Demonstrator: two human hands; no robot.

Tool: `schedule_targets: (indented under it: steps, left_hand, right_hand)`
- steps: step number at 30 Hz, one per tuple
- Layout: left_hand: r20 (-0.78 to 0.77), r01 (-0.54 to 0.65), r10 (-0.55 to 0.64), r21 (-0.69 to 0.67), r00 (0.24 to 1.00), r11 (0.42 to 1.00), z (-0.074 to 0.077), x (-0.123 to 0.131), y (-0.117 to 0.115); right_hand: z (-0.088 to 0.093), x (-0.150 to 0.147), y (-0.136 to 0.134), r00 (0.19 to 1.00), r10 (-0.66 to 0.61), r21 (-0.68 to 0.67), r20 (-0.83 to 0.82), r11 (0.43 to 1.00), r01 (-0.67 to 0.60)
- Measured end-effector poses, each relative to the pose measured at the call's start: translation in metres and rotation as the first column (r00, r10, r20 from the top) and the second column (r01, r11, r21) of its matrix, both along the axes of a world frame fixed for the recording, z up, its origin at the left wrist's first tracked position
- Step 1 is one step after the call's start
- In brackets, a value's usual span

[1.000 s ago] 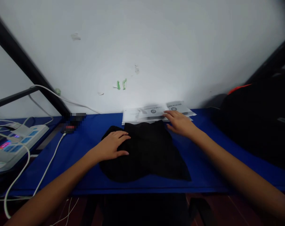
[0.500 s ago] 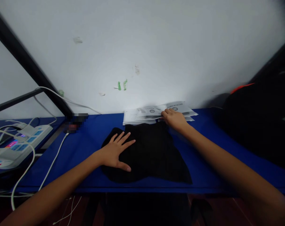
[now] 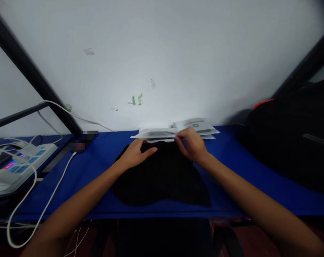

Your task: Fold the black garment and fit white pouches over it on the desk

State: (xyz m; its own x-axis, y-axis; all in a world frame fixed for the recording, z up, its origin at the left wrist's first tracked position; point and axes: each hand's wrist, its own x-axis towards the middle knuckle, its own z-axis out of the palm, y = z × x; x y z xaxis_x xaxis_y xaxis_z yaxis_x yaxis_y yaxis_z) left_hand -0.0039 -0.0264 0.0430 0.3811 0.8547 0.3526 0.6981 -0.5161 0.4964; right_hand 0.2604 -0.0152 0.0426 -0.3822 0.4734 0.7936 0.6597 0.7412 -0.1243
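Note:
A folded black garment (image 3: 162, 178) lies on the blue table (image 3: 97, 167) in front of me. Behind it, against the white wall, rests a stack of flat white packets (image 3: 198, 125) with grey print. My right hand (image 3: 191, 144) is closed in a pinch on one white packet (image 3: 153, 134), which is lifted and hangs over the garment's far edge. My left hand (image 3: 136, 154) reaches in under the packet's left end, fingers stretched out over the garment's top left part.
A white power strip (image 3: 15, 166) with blue sockets and several white cables (image 3: 51, 192) lies at the left. A large black bag (image 3: 293, 142) with an orange tab fills the right side. Black frame bars slant up at both sides.
My right hand has taken a packet from the stack and drawn it towards me and to the left. My left hand has left the garment's middle and moved up to the packet.

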Motion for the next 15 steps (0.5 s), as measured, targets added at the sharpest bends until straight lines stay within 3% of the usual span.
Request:
schedule_targets:
  steps: [4, 8, 10, 12, 15]
  left_hand:
    - [0.282, -0.052, 0.023, 0.096, 0.959, 0.994, -0.012, -0.009, 0.004]
    - [0.357, -0.079, 0.009, 0.182, 0.934, 0.98, -0.012, -0.023, -0.003]
    - [0.302, -0.135, 0.037, 0.311, 0.953, 0.941, -0.006, -0.025, -0.009]
    - [0.177, -0.109, 0.033, 0.444, 0.984, 0.89, 0.0, -0.023, -0.016]
    - [-0.095, 0.17, -0.141, 0.519, 0.985, 0.838, 0.002, -0.01, -0.027]
  right_hand:
    - [-0.013, -0.008, -0.018, 0.958, 0.242, -0.074, 0.156, 0.97, -0.233]
    - [-0.021, -0.014, -0.018, 0.903, 0.365, -0.189, 0.225, 0.926, -0.327]
    - [-0.022, -0.016, -0.018, 0.877, 0.398, -0.215, 0.27, 0.913, -0.348]
    - [-0.023, -0.018, -0.019, 0.85, 0.422, -0.203, 0.315, 0.905, -0.374]
    - [-0.024, -0.022, -0.023, 0.846, 0.434, -0.118, 0.308, 0.9, -0.419]
